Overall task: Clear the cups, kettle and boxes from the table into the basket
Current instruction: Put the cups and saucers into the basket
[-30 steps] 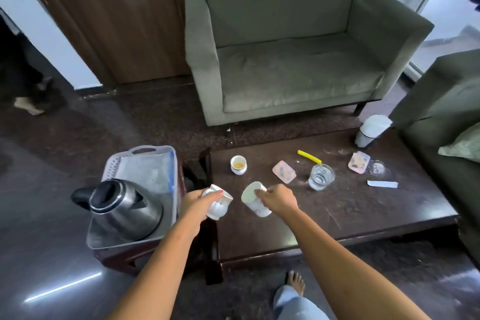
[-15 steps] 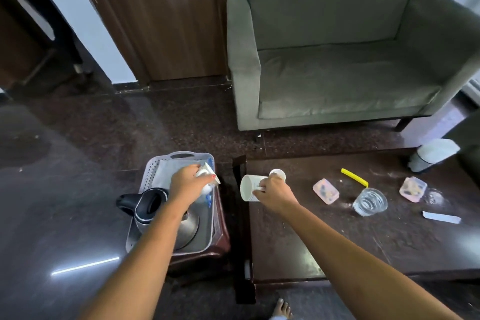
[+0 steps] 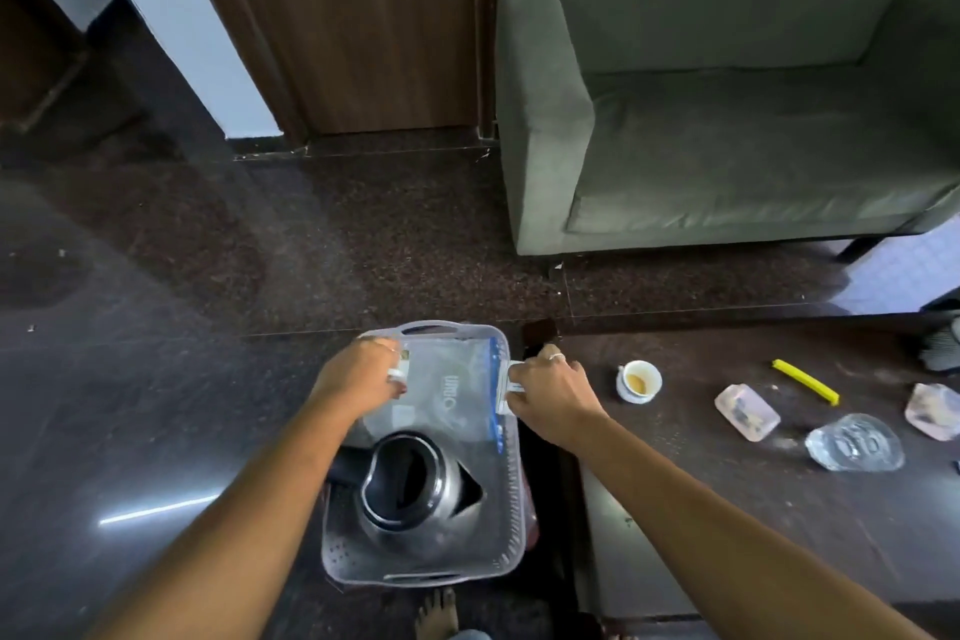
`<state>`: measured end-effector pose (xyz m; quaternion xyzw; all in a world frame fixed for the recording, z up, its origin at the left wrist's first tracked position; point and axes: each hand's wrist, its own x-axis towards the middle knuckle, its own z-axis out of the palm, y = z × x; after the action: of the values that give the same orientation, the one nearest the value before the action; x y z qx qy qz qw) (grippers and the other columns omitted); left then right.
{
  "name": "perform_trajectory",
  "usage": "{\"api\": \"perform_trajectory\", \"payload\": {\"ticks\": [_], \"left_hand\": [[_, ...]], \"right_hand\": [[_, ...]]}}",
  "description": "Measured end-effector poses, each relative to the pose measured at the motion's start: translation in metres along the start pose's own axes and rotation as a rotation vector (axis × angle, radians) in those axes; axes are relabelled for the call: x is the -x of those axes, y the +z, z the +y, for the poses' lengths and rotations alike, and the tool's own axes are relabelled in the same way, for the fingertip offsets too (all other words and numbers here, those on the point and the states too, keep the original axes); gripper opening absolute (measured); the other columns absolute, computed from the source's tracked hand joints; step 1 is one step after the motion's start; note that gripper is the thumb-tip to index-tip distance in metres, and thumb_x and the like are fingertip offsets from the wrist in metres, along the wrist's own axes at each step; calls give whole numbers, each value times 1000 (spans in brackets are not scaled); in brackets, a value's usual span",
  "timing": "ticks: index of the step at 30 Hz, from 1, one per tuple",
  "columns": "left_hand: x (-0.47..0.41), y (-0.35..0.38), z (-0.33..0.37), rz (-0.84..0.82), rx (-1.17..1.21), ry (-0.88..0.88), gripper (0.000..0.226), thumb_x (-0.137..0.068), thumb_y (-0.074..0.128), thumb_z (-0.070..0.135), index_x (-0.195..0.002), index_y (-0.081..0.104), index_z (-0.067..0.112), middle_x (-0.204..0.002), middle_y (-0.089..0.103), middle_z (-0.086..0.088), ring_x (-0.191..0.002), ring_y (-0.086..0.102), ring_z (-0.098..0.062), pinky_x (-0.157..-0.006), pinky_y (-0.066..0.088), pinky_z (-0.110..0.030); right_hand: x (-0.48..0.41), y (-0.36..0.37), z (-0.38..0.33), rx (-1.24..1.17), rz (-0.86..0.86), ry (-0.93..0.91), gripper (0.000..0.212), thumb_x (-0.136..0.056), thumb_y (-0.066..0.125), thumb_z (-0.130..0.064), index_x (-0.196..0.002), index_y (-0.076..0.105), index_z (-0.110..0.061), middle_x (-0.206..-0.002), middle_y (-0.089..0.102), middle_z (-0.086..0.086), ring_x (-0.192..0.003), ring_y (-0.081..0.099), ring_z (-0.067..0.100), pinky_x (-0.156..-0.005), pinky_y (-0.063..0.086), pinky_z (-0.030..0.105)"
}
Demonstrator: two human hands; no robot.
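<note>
Partway through, judging from the layout. Kettle (image 3: 413, 489) already sits in the near half of the basket (image 3: 511, 499), lid open, spout toward the surface side. A flat clear bag (image 3: 447, 392) with a blue strip lies in the far half.

Left hand (image 3: 358, 374) hovers over the basket's far-left part, closed around a small white cup (image 3: 399, 372), mostly hidden by the fingers. Right hand (image 3: 545, 392) is at the basket's right rim, clamped on a second white cup (image 3: 511, 382); only a sliver shows. Neither cup looks set down yet, so the step in hand is dropping both in.

Left on the surface (image 3: 727, 509): a small teacup (image 3: 639, 381) with brown liquid near the right hand, a pinkish box (image 3: 747, 412), a clear glass (image 3: 854, 442), a second pinkish box (image 3: 935, 411) at the frame's right edge, and a yellow stick (image 3: 805, 381) farther back. More may lie off-frame right; cannot tell.

Room: the basket stands just beside the surface's left end, with a dark gap between. The kettle fills the near half, so free space is the far half, on top of the bag. The right-hand cup must clear the rim. Floor (image 3: 156, 353) to the left is open. Sofa (image 3: 727, 94) and door (image 3: 363, 16) are well apart, behind.
</note>
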<state>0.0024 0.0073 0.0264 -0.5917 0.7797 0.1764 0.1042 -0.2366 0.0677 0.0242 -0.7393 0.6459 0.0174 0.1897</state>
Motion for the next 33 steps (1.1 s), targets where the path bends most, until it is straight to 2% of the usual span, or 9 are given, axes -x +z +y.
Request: {"api": "perform_trajectory", "payload": {"ticks": [5,8,12,15,20,24,26,29,33], "left_hand": [[-36,33,-43,-159,-190,99,44,-79,68,38,-115,60,16,-124,61,-4,-114,59,-26,-89,53,-38],[-57,47,-53,-216,-219,123,42,-81,64,41,-114,63,16,-119,63,-5,-109,61,-26,-84,53,-37],[-84,65,-48,-245,-253,124,34,-79,65,39,-103,69,15,-110,70,-7,-103,64,-28,-86,53,-36],[-104,71,-41,-263,-254,95,42,-83,62,44,-110,66,13,-114,67,-8,-105,63,-28,-83,52,-36],[-119,80,-39,-177,-111,7,46,-86,56,45,-121,56,15,-118,66,-7,-107,62,-27,-81,50,-35],[-113,97,-45,-90,83,-109,69,-82,49,64,-127,43,13,-118,64,-10,-107,62,-30,-76,49,-37],[-108,104,-50,-74,133,-130,80,-76,47,73,-130,40,14,-121,62,-9,-109,61,-28,-79,50,-37],[-100,108,-53,-63,134,-110,90,-70,53,74,-137,33,18,-125,58,-12,-111,60,-28,-81,51,-37],[-101,102,-45,-183,130,-82,103,-62,65,71,-140,24,18,-127,59,-10,-115,57,-30,-84,50,-40]], "right_hand": [[-62,35,-43,221,-93,-21,26,-90,49,-26,-104,66,-13,-107,66,11,-115,49,26,-90,44,38],[-90,52,-53,263,-181,-10,23,-90,48,-17,-104,66,-11,-109,68,12,-123,45,29,-86,48,39],[-119,66,-61,246,-280,122,29,-93,46,-13,-118,62,-12,-122,62,14,-125,44,31,-87,50,39],[-137,76,-63,218,-317,249,32,-93,47,-11,-123,60,-11,-127,59,14,-124,48,30,-92,52,41],[-160,86,-74,246,-338,329,31,-91,51,-9,-120,62,-11,-124,63,11,-117,57,30,-90,53,42],[-172,87,-77,249,-281,358,37,-93,47,-8,-130,53,-7,-132,54,15,-124,48,30,-89,52,41],[-171,89,-76,218,-250,365,38,-94,45,-9,-131,52,-6,-132,52,14,-121,48,30,-86,50,39],[-167,93,-75,80,-214,467,31,-95,47,-15,-124,57,-8,-125,59,12,-114,56,29,-79,49,35],[-157,98,-66,-176,-246,634,36,-97,45,-36,-121,58,-12,-116,66,9,-107,63,27,-75,47,31]]}}
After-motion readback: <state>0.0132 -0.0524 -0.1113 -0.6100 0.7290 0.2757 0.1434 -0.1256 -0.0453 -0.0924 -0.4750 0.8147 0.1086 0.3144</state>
